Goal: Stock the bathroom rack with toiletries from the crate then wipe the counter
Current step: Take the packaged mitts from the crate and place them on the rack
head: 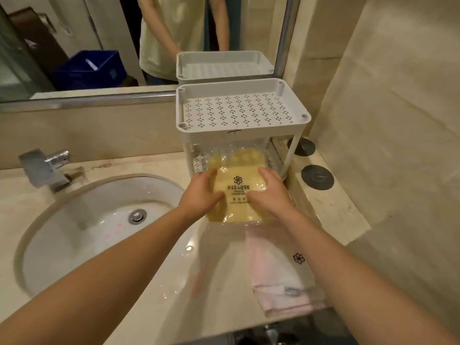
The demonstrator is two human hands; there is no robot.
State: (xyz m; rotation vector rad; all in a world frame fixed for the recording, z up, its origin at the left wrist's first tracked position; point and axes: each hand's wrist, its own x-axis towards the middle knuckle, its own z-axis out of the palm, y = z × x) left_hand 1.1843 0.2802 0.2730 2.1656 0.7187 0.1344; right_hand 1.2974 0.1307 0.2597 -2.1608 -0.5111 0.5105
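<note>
Nearest, under the right forearm: folded pink towel (281, 277) on the counter (219, 305). Then left hand (201, 192) and right hand (271, 192), each gripping one side of a clear packet (239, 197) of yellow cloth, thumbs on top. Stocking step, seemingly; wiping not yet begun. Beyond the fingertips: white rack (244, 125), packet's far end already over its lower shelf. Calls for a level push forward; legs close on both sides. Sink (82, 220) left of the left hand.
</note>
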